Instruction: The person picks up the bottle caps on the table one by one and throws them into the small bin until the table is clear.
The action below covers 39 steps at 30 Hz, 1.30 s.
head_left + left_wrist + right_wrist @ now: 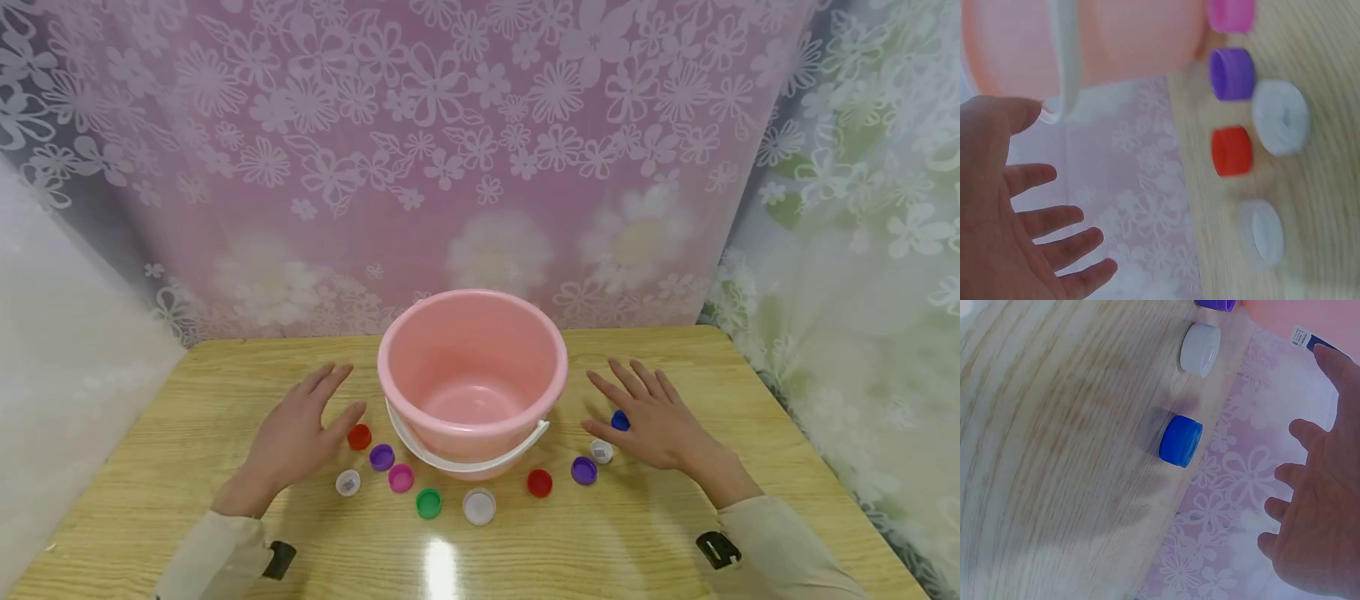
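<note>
A pink bucket [472, 358] with a white handle [465, 462] stands upright on the table, its inside bare. My left hand [296, 437] hovers left of it, fingers spread and holding nothing. Right of the bucket my right hand [648, 417] is held the same way, partly covering a blue cap [619, 420]. Bottle caps lie in an arc before the bucket: a red cap [359, 437] near the left thumb, a white cap [348, 482], a purple cap [382, 457], a pink cap [401, 477], a green cap [428, 503]. In the left wrist view another whitish cap [1263, 234] shows.
Further along the arc are a larger white cap [479, 507], a second red cap [539, 483], another purple cap [584, 471] and a small white cap [602, 452]. The wooden table [360, 558] ends at a pink flowered curtain [450, 167] behind the bucket.
</note>
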Each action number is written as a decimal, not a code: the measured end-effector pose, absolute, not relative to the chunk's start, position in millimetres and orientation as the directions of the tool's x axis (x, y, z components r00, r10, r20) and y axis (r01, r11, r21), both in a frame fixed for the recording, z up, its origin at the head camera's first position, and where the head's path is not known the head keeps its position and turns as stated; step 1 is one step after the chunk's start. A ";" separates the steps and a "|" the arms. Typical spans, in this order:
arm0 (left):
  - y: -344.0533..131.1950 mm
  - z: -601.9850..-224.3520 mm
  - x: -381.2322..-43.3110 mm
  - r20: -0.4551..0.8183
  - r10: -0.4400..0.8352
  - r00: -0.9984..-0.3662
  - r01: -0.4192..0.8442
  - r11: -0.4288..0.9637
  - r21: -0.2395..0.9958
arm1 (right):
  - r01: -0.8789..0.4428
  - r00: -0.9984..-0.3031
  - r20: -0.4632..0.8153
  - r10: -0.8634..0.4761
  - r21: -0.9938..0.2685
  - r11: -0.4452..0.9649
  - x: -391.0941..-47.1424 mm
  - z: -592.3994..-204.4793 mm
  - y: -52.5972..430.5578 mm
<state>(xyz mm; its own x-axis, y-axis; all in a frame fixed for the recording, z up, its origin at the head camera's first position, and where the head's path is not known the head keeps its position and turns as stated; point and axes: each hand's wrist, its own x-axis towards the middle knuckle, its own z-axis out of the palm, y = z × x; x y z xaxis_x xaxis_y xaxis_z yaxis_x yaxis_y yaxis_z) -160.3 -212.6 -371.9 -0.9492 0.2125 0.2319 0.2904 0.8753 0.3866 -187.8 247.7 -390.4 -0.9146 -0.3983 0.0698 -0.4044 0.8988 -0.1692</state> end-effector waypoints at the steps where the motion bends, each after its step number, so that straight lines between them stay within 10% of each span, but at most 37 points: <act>1: -211.1 -369.6 -161.0 0.234 0.204 -0.951 0.288 0.861 0.418 | -0.404 -0.915 0.068 -0.398 -0.169 0.899 -187.9 -390.4 248.5; 24: -182.7 -328.4 -175.2 0.080 0.106 -0.991 0.111 0.330 0.938 | -0.382 -0.924 0.070 -0.375 -0.176 0.907 -186.8 -390.3 259.3; 39: -165.3 -319.5 -179.7 -0.098 0.161 -0.982 -0.080 0.116 0.990 | -0.380 -0.925 0.089 -0.369 -0.182 0.907 -186.2 -391.7 269.1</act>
<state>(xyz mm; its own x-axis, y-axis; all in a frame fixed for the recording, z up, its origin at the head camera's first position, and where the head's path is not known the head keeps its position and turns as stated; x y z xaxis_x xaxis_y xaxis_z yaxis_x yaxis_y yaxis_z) -179.7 -165.3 -319.5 -0.9821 0.1611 -0.0981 -0.0799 0.1157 0.9901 -186.2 269.1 -391.7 -0.9250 -0.3693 0.0892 -0.3797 0.9071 -0.1817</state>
